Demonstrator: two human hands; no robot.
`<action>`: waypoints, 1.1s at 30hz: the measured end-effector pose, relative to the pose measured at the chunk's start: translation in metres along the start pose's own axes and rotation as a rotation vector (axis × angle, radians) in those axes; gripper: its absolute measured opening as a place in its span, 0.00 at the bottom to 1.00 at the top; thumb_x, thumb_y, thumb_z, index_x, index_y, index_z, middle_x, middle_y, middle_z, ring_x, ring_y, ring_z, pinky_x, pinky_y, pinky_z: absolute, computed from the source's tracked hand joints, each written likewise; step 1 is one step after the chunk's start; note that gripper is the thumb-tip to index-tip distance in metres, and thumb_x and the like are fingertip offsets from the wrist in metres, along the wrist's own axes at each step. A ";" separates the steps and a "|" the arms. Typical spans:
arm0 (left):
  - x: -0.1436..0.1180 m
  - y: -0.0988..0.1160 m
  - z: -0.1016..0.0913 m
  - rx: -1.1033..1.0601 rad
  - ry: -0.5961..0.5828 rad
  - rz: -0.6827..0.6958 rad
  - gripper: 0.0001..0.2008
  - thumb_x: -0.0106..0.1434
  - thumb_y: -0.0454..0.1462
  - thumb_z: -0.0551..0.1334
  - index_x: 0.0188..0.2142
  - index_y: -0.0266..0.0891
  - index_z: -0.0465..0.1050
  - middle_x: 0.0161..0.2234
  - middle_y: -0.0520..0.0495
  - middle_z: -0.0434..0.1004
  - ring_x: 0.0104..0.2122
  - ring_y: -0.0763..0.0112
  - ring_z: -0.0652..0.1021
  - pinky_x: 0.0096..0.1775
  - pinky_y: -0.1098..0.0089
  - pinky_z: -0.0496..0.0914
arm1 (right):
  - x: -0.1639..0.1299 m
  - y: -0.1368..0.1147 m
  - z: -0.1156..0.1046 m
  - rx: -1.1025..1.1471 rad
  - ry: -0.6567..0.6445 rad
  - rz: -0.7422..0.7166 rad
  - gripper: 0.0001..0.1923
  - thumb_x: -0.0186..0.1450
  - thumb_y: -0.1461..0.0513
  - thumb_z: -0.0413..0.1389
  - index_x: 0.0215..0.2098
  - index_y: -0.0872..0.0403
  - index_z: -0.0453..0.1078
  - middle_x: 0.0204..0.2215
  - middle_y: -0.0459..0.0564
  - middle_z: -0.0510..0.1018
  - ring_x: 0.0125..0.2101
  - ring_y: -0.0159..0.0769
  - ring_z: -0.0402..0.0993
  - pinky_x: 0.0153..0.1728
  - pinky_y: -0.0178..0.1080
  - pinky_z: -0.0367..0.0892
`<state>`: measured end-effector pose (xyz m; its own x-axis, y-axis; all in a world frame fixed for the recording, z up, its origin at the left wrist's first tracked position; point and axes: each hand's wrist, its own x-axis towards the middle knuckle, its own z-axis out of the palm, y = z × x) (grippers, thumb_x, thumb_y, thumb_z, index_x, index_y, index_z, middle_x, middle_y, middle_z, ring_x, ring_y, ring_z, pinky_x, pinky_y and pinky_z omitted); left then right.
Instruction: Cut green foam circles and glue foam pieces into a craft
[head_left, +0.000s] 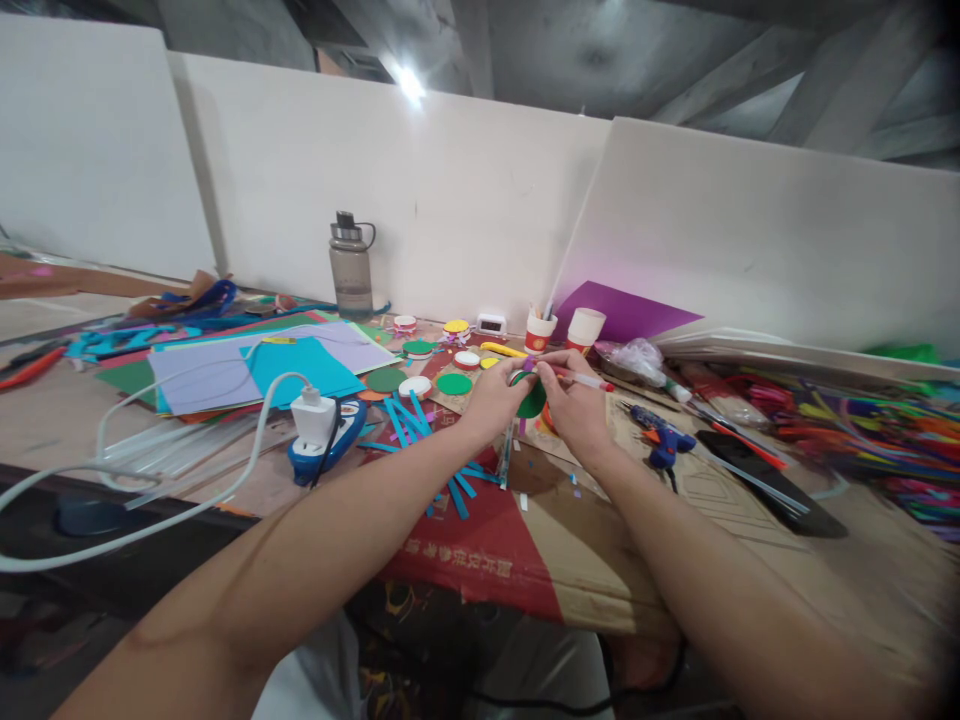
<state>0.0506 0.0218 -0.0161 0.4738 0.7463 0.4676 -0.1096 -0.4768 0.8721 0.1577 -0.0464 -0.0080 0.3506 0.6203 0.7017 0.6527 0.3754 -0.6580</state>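
Both hands meet over the cardboard in the middle of the table. Between them is a green paper disc (532, 397), pinched at its left edge by my left hand (491, 402). A small purple piece (529, 363) shows at the fingertips by the disc's upper edge. My right hand (579, 412) is closed round a red-and-white pen (589, 381), which points out to the right, and its fingertips meet the disc's right side. Just left of my left hand lie a flat green disc (454, 384) and several blue paper strips (409, 420).
Coloured paper sheets (202, 375) and a power strip (341, 440) with a white plug lie left. A water bottle (351, 270) stands behind. Paper cups (585, 328) stand at the back, near a yellow cutter (501, 349). A glue gun (664, 437) and pipe cleaners (847, 425) lie right.
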 end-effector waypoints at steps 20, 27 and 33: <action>-0.001 0.002 0.000 -0.012 0.000 -0.003 0.14 0.61 0.34 0.60 0.46 0.36 0.77 0.46 0.43 0.80 0.45 0.64 0.77 0.48 0.67 0.69 | 0.000 0.000 0.001 0.020 0.005 0.006 0.07 0.65 0.56 0.55 0.36 0.51 0.69 0.33 0.48 0.77 0.34 0.37 0.75 0.39 0.42 0.71; -0.001 0.003 -0.001 -0.034 0.018 -0.057 0.14 0.61 0.36 0.61 0.45 0.35 0.77 0.45 0.44 0.80 0.43 0.65 0.77 0.46 0.67 0.69 | 0.001 -0.001 -0.001 0.029 0.035 -0.008 0.08 0.65 0.56 0.54 0.36 0.52 0.69 0.35 0.50 0.77 0.34 0.37 0.75 0.37 0.41 0.70; -0.001 0.003 0.000 -0.053 0.022 -0.070 0.14 0.61 0.36 0.61 0.45 0.35 0.77 0.44 0.44 0.80 0.41 0.66 0.77 0.44 0.68 0.69 | 0.002 0.004 -0.001 -0.003 0.049 -0.002 0.08 0.65 0.56 0.54 0.36 0.51 0.69 0.34 0.50 0.77 0.34 0.37 0.74 0.37 0.42 0.71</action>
<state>0.0493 0.0196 -0.0137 0.4630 0.7869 0.4079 -0.1234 -0.3984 0.9089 0.1615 -0.0446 -0.0086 0.3815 0.5851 0.7156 0.6554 0.3747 -0.6558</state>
